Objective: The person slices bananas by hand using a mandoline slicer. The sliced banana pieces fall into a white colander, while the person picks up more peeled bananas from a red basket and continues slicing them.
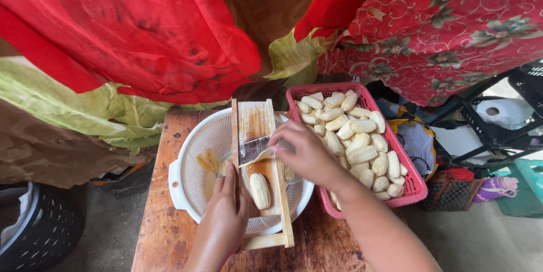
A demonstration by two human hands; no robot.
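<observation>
Peeled banana [259, 190] lies on the wooden slicer board [257, 136], just below its metal blade [253, 150], over a white colander [195, 184] that catches thin slices [207, 162]. From the head view, the left hand [226, 215] has its grip closed on the board's left rail, probably to steady it; the right hand [305, 153] rests at the blade, fingers together, clamped on nothing I can see. A pink basket [416, 184] of peeled bananas stands beside, on the worn wooden bench [164, 232]. Red cloths [136, 29] hang behind.
</observation>
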